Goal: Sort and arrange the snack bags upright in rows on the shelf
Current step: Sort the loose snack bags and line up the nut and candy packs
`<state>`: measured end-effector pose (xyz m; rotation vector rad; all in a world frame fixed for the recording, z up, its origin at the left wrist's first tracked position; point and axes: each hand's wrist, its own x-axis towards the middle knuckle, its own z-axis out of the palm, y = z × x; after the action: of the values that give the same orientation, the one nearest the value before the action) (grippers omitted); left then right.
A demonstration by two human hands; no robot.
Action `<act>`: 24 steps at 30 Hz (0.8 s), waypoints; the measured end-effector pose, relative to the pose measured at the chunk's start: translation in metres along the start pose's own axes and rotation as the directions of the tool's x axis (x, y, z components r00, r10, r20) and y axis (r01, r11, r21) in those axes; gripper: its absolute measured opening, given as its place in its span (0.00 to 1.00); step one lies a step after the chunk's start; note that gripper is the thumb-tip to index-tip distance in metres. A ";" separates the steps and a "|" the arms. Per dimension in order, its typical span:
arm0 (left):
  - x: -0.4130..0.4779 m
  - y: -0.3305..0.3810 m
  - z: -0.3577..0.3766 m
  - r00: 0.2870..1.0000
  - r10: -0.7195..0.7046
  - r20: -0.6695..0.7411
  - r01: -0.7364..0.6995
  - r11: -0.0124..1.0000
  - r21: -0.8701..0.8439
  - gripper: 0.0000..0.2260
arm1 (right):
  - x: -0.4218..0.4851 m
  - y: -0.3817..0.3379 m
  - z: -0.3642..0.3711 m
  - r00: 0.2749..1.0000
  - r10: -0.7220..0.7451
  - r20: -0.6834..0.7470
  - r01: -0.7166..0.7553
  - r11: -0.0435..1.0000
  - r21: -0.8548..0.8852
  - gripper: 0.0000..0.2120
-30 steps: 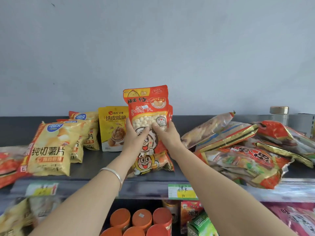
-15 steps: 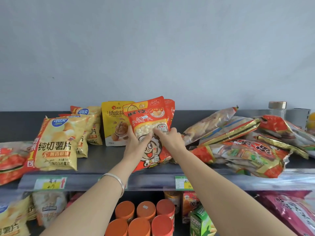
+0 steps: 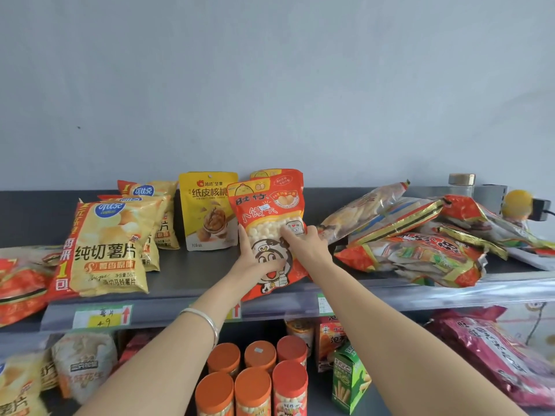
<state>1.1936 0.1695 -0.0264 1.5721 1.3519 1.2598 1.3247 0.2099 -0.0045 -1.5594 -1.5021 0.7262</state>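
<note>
Both hands are on it: the left grip (image 3: 255, 259) has its fingers curled round the left edge of the red bun-snack bag (image 3: 268, 210), and the right grip (image 3: 306, 246) clasps the right edge with fingers laid across the clear window, so the bag is held from both sides. It stands tilted on the top shelf (image 3: 192, 279), just beside the yellow walnut pouch (image 3: 207, 211), with a matching red bag (image 3: 271, 173) close behind it. Its bottom corner looks to hang at the shelf's front lip, and that's the worry. Let go now and I reckon it slides forward off the edge, or flops flat, since the loose little balls inside leave it a soft base. A nudge leftwards could also topple the walnut pouch. On the right, the heap of bags (image 3: 405, 235) lies flat and slumped, near enough to slide into any new row. The potato chip bags (image 3: 105, 244) lean at the left. I can't see either thumb, nor whether the bag's base touches the shelf, and the rear bag shows only its top. The far-left packets are cut off.
</note>
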 end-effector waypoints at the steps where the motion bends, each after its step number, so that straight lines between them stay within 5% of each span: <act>1: -0.001 0.001 0.000 1.000 -0.005 0.019 0.005 1.000 0.004 0.53 | -0.001 0.001 -0.001 1.000 -0.012 0.006 0.012 1.000 0.017 0.36; 16: 0.051 0.002 -0.003 0.985 0.146 0.091 -0.153 0.985 0.081 0.56 | 0.036 0.016 0.006 0.973 -0.169 -0.160 0.189 0.975 0.117 0.27; 24: 0.064 -0.019 0.015 0.976 0.217 0.010 -0.215 0.958 0.188 0.55 | 0.061 0.039 0.019 0.968 -0.243 -0.060 0.250 0.957 0.148 0.26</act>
<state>1.2014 0.2375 -0.0339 1.8893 1.3675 1.3010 1.3347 0.2759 -0.0391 -1.2373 -1.5373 0.6451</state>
